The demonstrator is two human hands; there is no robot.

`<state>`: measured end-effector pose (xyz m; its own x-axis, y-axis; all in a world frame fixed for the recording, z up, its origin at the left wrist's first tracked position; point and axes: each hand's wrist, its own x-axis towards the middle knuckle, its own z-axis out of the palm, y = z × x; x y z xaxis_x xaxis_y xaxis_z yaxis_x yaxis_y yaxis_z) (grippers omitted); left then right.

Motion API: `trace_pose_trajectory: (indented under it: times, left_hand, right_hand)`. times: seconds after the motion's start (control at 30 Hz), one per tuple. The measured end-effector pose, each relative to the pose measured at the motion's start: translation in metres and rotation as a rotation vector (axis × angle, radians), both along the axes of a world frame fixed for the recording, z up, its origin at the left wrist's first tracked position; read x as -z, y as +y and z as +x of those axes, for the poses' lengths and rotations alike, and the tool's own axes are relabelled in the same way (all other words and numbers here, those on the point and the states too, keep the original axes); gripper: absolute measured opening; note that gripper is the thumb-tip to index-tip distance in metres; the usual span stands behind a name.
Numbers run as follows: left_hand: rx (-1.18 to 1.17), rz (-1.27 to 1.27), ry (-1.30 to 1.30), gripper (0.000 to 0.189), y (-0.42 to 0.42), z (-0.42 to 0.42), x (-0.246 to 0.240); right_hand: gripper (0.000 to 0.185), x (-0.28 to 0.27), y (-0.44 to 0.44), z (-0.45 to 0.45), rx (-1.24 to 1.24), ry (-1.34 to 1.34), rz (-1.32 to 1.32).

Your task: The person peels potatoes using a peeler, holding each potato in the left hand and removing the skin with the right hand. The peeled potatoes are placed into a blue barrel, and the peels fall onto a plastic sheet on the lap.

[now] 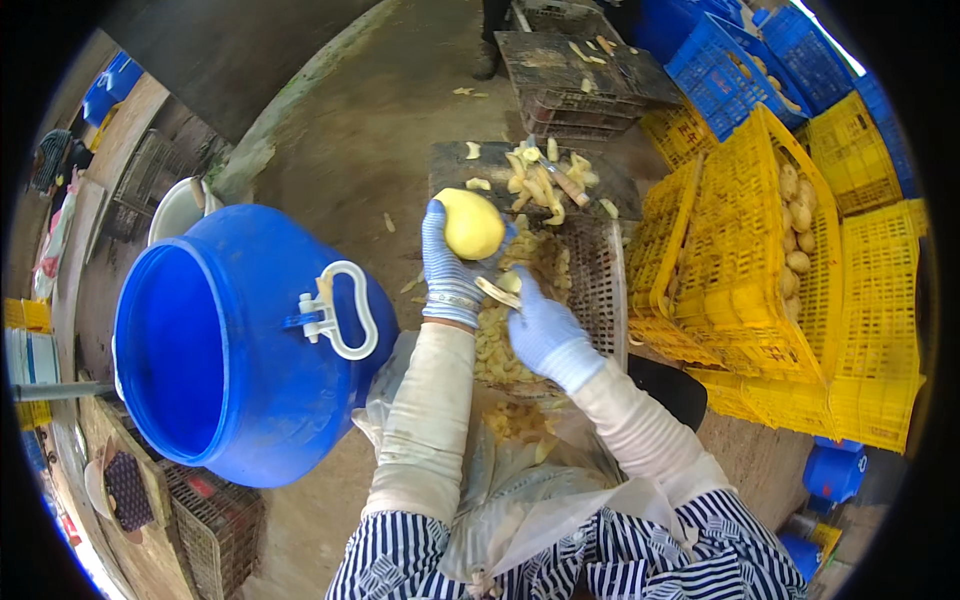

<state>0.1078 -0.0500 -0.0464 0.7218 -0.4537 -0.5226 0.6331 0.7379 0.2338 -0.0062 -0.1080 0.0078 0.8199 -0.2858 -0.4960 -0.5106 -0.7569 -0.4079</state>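
My left hand (450, 262), in a blue-and-white knit glove, holds a large peeled yellow fruit or tuber (471, 223). Just below and to the right, my right hand (551, 330), gloved alike, grips a small peeling tool (498, 292); a pale piece of peel lies at its fingers, and the blade is hard to make out. Beyond the hands, a dark board (450, 169) bears a heap of thick peelings (536, 184) and a knife with a wooden handle (568, 184). Under my hands, a plastic crate (616, 300) holds many more peelings (499, 349).
An open blue plastic drum (300, 420) stands at left, its mouth facing the camera. Yellow crates (739, 247) with unpeeled produce (799, 206) are stacked at right, blue crates (731, 67) behind. Another board (525, 56) on crates stands ahead, near a person's leg (491, 37).
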Motion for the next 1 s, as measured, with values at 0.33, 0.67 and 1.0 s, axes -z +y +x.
trace_pose_trajectory:
  times: [0.33,0.67,1.0]
  left_hand:
    - [0.146,0.131,-0.201,0.063,0.001,-0.002,0.012]
    - [0.249,-0.070,-0.095,0.055,0.013,-0.021,0.001]
    - [-0.026,0.248,-0.075,0.051,0.025,-0.070,-0.009]
  right_hand:
    - [0.044,-0.023,-0.019,0.027,0.132,-0.034,-0.030]
    - [0.046,-0.030,-0.042,0.005,0.053,-0.212,-0.123]
    - [0.048,-0.023,0.022,-0.077,0.053,-0.090,0.058]
